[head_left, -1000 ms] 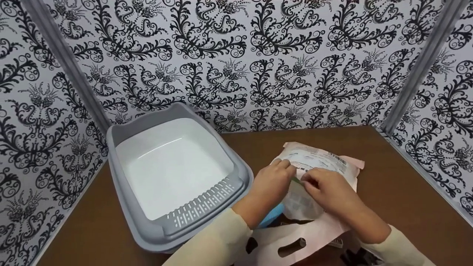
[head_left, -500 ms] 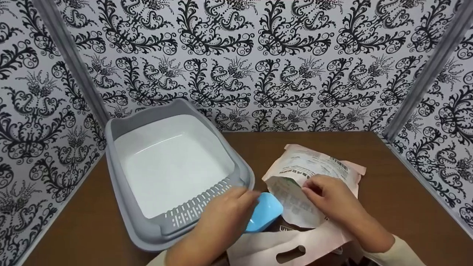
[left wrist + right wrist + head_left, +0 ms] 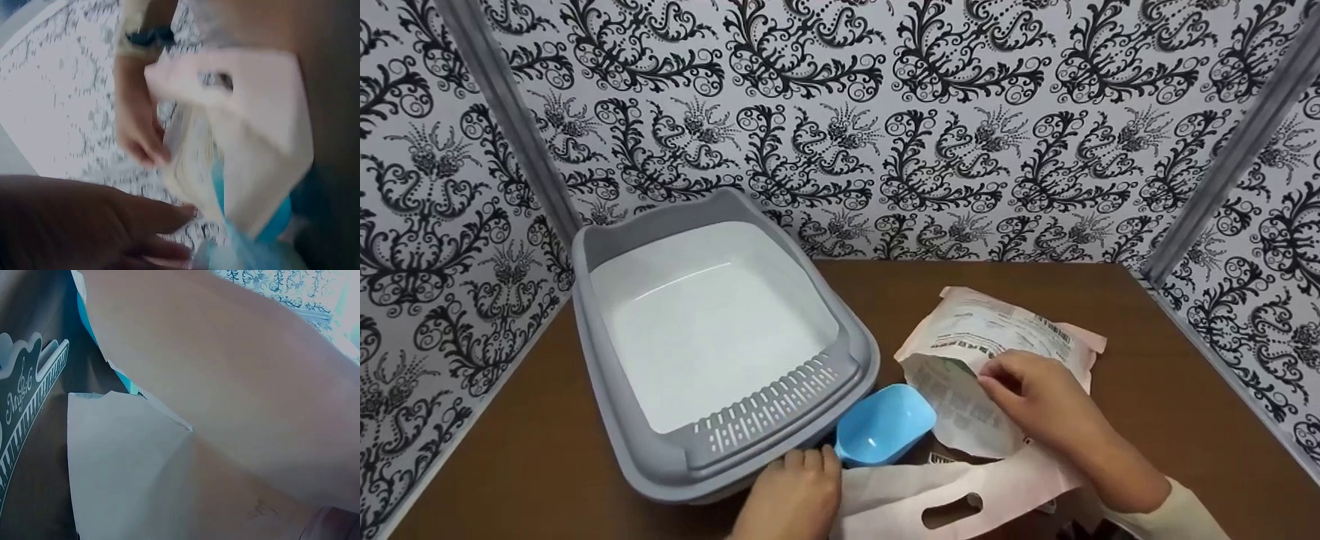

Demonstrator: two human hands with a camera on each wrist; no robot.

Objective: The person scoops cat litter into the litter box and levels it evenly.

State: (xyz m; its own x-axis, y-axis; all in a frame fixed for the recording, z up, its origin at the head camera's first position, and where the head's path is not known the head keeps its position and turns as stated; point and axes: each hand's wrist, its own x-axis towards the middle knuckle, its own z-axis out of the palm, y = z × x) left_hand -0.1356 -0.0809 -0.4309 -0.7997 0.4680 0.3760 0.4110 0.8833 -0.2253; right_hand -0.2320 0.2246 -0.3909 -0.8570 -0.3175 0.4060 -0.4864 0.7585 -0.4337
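Note:
A blue scoop [image 3: 887,425] lies on the brown table between a litter box and an open pink-and-white bag [image 3: 997,330]. My left hand [image 3: 799,487] is at the scoop's handle, fingers curled over it; most of the handle is hidden. In the blurred left wrist view, the thumb and fingers of my left hand [image 3: 112,225] point towards the blue scoop [image 3: 278,219]. With thumb and fingertips my right hand [image 3: 1039,394] pinches the upper edge of the bag's mouth. A pale pink flap [image 3: 1005,480] with a handle slot spreads before the mouth.
A grey-rimmed litter box [image 3: 855,390] with a white inside and a slotted front stands at left. Patterned walls [image 3: 840,135] close off the back and sides. A dark plate lettered "Music" with piano keys [image 3: 25,394] shows in the right wrist view.
My left hand has let go of the bag's edge and moved left and down to the scoop's handle. The bag's mouth shows wider; my right hand keeps its hold.

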